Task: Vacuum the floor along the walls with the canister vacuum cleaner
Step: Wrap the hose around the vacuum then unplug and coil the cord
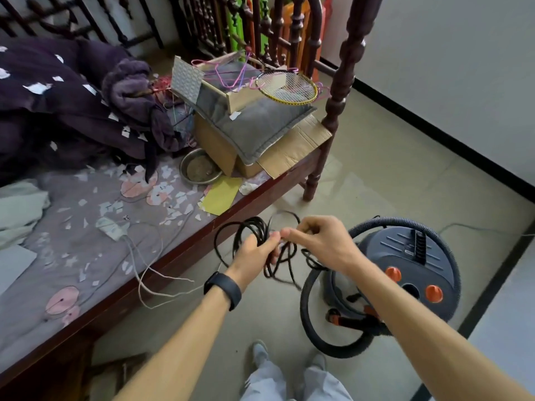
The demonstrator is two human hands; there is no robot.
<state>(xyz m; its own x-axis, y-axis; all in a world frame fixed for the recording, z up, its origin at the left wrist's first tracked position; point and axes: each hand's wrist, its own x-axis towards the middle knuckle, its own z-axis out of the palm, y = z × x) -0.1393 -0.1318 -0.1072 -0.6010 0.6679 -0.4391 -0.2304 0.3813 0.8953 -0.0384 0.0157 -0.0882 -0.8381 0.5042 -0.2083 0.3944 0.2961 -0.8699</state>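
Left hand (254,253) grips the tangled black cord (257,227); right hand (315,241) pinches one strand beside it. Vacuum cleaner (405,256) stands on the floor at 4 o'clock from both, nearer my right arm.

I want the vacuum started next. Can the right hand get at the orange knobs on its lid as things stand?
Likely not yet: the right hand pinches the tangled black cord that the left hand also grips. The orange knobs lie uncovered just beside its forearm.
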